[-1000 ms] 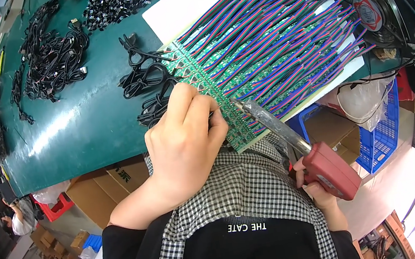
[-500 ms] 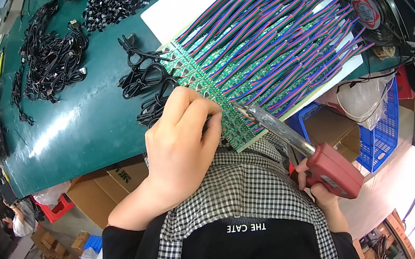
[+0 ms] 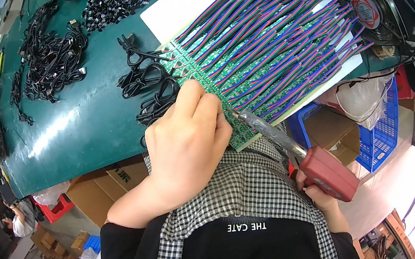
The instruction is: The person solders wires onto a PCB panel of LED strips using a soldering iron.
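A green panel of joined circuit boards (image 3: 242,132) lies at the table's near edge, with rows of multicoloured ribbon wires (image 3: 269,41) running off to the right. My left hand (image 3: 182,141) is closed in a pinch over the panel's left edge; whatever its fingertips hold is hidden behind the fingers. Coiled black cables (image 3: 150,79) lie beside that hand, the upper ones with their wire ends at the boards. In my right hand (image 3: 318,194) is a red soldering gun (image 3: 330,173), its grip partly hidden. Its metal tip points left, at the boards close to my left fingertips.
Bundles of black cables (image 3: 57,60) and a heap of small black parts (image 3: 113,5) lie on the green table (image 3: 96,129). A round black fan (image 3: 368,9) stands at the right. Below the table are a blue crate (image 3: 384,126) and a cardboard box (image 3: 102,192).
My left hand has shifted a little to the right along the boards, uncovering more of the nearest cable coil. The soldering gun has moved slightly left, bringing its tip nearer my left fingers.
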Action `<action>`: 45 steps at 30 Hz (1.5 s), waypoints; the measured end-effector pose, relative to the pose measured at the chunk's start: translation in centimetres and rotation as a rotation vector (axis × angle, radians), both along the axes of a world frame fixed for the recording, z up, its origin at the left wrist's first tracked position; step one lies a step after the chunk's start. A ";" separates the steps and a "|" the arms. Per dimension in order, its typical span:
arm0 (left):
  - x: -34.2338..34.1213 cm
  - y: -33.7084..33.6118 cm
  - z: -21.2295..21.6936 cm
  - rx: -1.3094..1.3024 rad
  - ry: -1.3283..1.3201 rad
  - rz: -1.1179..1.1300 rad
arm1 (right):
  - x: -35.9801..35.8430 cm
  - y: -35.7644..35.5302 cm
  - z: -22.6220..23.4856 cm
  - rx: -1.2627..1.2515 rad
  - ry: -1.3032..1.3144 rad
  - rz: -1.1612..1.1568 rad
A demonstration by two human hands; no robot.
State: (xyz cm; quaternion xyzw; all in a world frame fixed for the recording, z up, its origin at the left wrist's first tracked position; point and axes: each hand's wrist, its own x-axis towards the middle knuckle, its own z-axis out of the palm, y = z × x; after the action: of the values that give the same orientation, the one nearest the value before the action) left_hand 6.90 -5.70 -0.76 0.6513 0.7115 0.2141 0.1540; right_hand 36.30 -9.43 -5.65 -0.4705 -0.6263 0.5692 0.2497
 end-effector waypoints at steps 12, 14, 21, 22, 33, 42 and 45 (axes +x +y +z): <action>-0.7 0.7 0.7 -0.047 -0.028 -0.065 | -0.9 0.8 1.2 -0.026 0.069 -0.022; -0.5 0.4 0.7 -0.042 -0.009 -0.046 | -1.7 1.2 2.0 -0.165 0.131 -0.059; 0.1 0.4 0.2 -0.023 0.109 -0.117 | -2.3 1.0 2.1 -0.158 0.269 -0.303; 0.2 0.2 0.3 0.014 0.151 -0.129 | -2.4 0.9 2.1 -0.131 0.258 -0.334; -11.1 2.6 -0.9 0.308 0.401 0.269 | -3.0 1.1 1.3 -0.059 0.308 -0.386; -17.3 2.3 -4.3 0.248 0.670 0.324 | -3.6 1.4 1.5 -0.100 0.347 -0.388; -16.7 2.3 -3.8 0.252 0.295 0.373 | -3.6 1.5 1.6 -0.095 0.363 -0.389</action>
State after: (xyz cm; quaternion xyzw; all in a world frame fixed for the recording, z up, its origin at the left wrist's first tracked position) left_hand -9.85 -3.41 -4.60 0.5470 0.8018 0.2283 -0.0757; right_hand 32.69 -7.94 -4.08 -0.4832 -0.4418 0.6144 0.4403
